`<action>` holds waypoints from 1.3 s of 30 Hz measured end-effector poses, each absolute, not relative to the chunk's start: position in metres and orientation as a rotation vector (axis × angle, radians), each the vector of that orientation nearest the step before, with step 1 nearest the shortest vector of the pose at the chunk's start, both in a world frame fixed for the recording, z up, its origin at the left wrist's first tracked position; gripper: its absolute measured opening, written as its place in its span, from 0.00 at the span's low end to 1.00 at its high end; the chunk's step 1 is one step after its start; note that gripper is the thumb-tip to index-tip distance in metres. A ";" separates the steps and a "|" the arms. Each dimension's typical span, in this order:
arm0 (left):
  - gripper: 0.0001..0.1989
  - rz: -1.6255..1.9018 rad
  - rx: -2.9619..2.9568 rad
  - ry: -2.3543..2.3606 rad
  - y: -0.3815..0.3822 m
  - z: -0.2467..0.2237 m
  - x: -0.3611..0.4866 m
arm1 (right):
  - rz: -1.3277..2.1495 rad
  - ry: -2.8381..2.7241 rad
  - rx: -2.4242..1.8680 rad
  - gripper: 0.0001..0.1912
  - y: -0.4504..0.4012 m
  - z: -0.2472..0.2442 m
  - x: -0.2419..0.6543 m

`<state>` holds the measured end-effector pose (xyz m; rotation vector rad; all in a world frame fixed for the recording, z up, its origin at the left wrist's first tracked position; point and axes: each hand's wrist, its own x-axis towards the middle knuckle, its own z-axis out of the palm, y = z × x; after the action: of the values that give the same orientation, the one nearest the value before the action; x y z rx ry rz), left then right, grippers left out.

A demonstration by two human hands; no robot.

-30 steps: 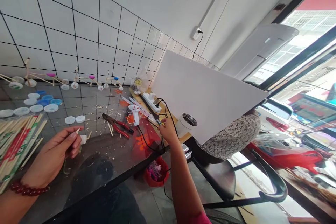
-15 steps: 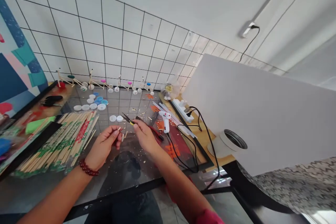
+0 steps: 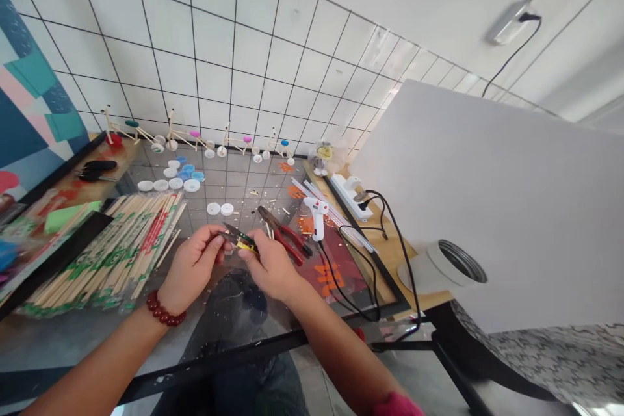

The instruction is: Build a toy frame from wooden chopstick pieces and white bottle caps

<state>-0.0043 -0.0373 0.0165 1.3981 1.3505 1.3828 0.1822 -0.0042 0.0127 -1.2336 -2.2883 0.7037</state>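
My left hand, with a dark red bead bracelet at its wrist, is closed in a pinch. Its fingertips hold a short piece of wooden stick, now mostly hidden. In my right hand is a utility knife with a dark blade and a yellow and black handle. The blade lies against the left fingertips. Just beyond the right hand, red-handled pliers rest on the glossy tabletop among small wood chips. Two white bottle caps lie behind my hands.
Bundles of wrapped chopsticks lie on the left. White and blue caps and several small stick-built models stand farther back. A white glue gun, glue sticks, a power strip and black cords are on the right.
The knife has come down and left, from apart to against my left fingertips. My right hand has uncovered the pliers. The camera view has shifted slightly.
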 end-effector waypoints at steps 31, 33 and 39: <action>0.13 1.300 2.236 1.580 -0.047 0.019 -0.013 | 0.874 -2.462 -1.025 0.16 -0.005 0.025 0.190; 0.12 1.340 2.305 1.583 -0.048 0.017 -0.012 | 0.868 -2.470 -1.027 0.16 -0.005 0.024 0.189; 0.11 1.446 2.372 1.467 -0.051 0.019 -0.006 | 0.905 -2.350 -0.983 0.21 -0.007 0.011 0.187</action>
<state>-0.0057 -0.0513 0.0189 2.3725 1.4666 1.4461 0.1873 -0.0072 0.0112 -0.9828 -2.3505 0.9047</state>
